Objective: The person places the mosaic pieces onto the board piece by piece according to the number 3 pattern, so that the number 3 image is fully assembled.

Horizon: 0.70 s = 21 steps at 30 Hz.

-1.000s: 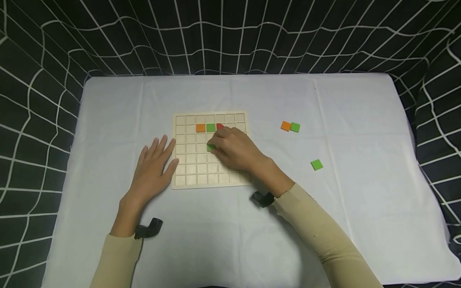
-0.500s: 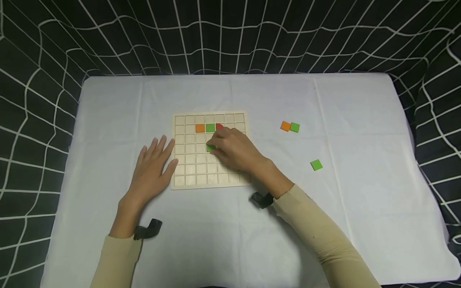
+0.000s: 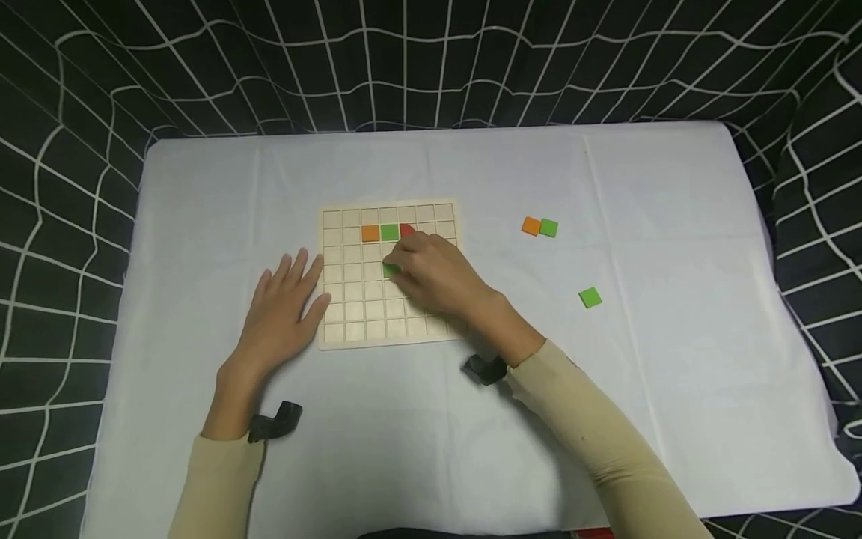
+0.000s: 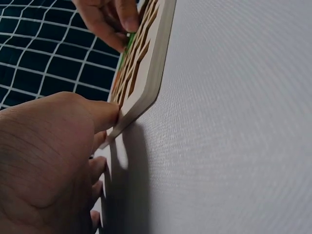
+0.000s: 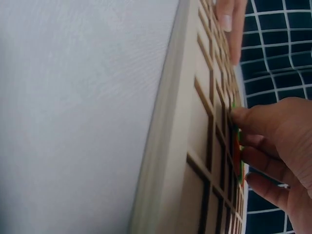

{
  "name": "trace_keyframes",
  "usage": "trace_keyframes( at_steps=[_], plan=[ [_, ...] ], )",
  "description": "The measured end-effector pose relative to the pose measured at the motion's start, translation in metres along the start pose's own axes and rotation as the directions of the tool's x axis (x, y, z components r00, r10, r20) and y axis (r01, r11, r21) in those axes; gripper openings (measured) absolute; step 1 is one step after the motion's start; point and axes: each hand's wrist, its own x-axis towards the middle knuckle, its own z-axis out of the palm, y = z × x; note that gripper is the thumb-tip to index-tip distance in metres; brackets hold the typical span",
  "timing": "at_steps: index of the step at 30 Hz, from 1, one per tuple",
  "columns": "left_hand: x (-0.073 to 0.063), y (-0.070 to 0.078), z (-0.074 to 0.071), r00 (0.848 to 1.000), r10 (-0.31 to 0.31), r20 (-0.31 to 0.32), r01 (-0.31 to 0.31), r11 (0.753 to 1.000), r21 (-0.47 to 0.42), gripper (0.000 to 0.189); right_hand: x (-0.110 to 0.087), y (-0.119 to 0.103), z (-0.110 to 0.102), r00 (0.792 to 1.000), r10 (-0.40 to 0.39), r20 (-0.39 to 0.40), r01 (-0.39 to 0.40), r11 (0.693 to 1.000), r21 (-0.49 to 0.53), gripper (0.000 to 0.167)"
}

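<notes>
A pale wooden grid board (image 3: 353, 312) lies on the white table. My right hand (image 3: 441, 277) reaches over it and pinches a green tile (image 3: 389, 271) between thumb and fingers, at a cell near the middle; part of that tile is hidden. In the row above are an orange tile (image 3: 370, 233), another green tile (image 3: 390, 232) and a red piece (image 3: 407, 230), partly covered by the knuckles. With fingers spread, my left hand (image 3: 279, 318) lies at the board's left edge. Its thumb (image 4: 102, 114) touches the board's side in the left wrist view.
Right of the board, a loose orange tile (image 3: 531, 225) touches a green one (image 3: 548, 227). A further green tile (image 3: 590, 297) lies nearer on the white cloth (image 3: 673, 374). Dark walls with white netting (image 3: 431, 67) surround the table's back and sides.
The head view has tilted a little, so the scene sits slightly higher and further left. Both hands and the tiles keep their places on and about the board.
</notes>
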Motion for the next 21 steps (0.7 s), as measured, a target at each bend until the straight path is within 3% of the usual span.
trace_keyframes(
  at_steps=[9, 21],
  plan=[
    [-0.001, 0.000, 0.000, 1.000, 0.011, -0.008, -0.011, 1.000, -0.006, 0.066, -0.016, -0.001, -0.013, 0.998, 0.038, -0.040, -0.037, 0.999, 0.023, 0.025],
    [-0.001, 0.000, 0.004, 1.000, 0.014, -0.005, -0.013, 1.000, 0.018, 0.066, -0.050, 0.030, -0.040, 0.980, 0.138, -0.147, -0.134, 0.990, 0.034, 0.029]
  ],
)
